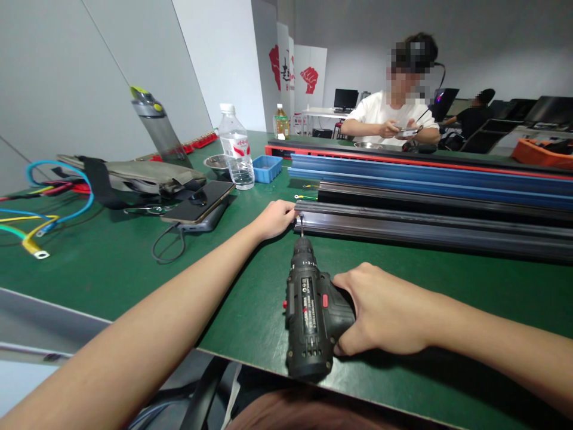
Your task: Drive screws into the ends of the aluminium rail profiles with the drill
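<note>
My right hand point(380, 307) is wrapped round the handle of a black cordless drill point(308, 322), which lies on its side in my grip. The drill's bit point(302, 227) points away from me and meets the left end of a dark metal profile point(403, 230). At that same end, my left hand point(277, 220) is closed on the profile, its fingertips partly hidden behind it. A short green-yellow wire with a ring lug point(305, 197) sticks out just beyond the profile's end.
Behind lie a blue rail point(403, 174) and a red-black rail point(322, 153). To the left are a water bottle point(239, 152), a blue tray point(267, 169), a phone point(199, 202), a grey bag point(134, 176) and loose cables point(85, 197). Across the table sits a person point(389, 113).
</note>
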Tool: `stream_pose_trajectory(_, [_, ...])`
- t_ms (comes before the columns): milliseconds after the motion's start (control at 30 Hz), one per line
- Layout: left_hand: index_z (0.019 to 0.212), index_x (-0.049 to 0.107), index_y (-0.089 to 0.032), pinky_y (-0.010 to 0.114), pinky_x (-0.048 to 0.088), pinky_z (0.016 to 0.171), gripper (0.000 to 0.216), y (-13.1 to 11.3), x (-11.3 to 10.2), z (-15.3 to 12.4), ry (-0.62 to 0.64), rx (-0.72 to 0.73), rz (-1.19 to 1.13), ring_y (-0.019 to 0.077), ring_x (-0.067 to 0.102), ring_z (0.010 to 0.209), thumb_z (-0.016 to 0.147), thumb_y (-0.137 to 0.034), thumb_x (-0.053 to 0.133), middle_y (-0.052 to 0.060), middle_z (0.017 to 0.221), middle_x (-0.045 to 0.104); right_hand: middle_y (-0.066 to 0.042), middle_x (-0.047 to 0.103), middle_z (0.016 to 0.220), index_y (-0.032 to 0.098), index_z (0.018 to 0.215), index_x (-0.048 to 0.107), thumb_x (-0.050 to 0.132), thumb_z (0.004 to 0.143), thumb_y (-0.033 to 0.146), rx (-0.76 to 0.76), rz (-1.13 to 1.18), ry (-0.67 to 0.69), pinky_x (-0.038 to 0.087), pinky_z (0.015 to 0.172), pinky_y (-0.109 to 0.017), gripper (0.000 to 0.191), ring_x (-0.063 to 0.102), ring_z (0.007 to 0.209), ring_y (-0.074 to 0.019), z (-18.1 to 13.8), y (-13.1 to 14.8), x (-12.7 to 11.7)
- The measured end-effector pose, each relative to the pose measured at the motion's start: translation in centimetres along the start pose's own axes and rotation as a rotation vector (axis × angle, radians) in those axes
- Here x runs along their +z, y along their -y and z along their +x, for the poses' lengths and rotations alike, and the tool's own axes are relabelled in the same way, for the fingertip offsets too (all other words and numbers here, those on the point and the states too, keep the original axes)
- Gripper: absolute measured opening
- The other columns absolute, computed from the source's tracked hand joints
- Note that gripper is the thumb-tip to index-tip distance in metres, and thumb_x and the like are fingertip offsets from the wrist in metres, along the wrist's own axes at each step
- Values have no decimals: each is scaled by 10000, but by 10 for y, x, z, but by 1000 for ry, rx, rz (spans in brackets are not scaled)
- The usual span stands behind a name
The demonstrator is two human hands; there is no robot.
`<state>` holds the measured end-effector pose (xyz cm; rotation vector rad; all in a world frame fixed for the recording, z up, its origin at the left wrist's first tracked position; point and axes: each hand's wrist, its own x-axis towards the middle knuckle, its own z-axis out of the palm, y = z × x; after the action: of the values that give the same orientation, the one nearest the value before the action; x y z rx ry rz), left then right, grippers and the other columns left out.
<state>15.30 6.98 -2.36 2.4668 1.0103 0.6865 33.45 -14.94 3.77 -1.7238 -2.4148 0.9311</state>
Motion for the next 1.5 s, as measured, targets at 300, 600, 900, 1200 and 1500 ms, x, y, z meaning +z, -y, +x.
stream_pose_trajectory(300, [599,535,-158,237,324,594,297,0,0,0,11,-14,-4,131,466,604,839,-292,422,-4,605,547,37,553,610,201,718,573,757,597,449,-9,-10,-8,319,450,-234,332,419,501,-95,-1,0,-1])
stream_pose_trajectory(600, [620,545,-152,236,327,604,325,1,1,0,18,0,27,137,480,625,845,-329,388,1,621,544,47,548,581,209,700,578,764,580,448,-7,0,-26,320,431,-235,326,424,480,-99,-1,-1,1])
stream_pose_trajectory(900, [610,537,-154,232,333,589,328,2,1,1,7,-1,37,133,486,610,855,-323,398,4,618,561,48,543,576,209,697,571,766,577,449,-1,-1,-19,324,429,-238,331,414,473,-97,-1,-2,2])
stream_pose_trajectory(1200, [613,529,-156,240,316,591,329,1,1,1,14,-11,39,131,465,607,851,-334,389,2,609,532,43,555,584,207,701,579,771,572,446,0,2,-29,321,428,-236,332,426,476,-99,0,-1,1])
stream_pose_trajectory(1500, [616,525,-154,242,316,605,320,0,0,1,21,-25,41,135,476,627,837,-334,379,3,625,538,37,557,597,205,715,588,768,575,458,9,-5,-16,320,434,-235,340,428,483,-100,0,-1,1])
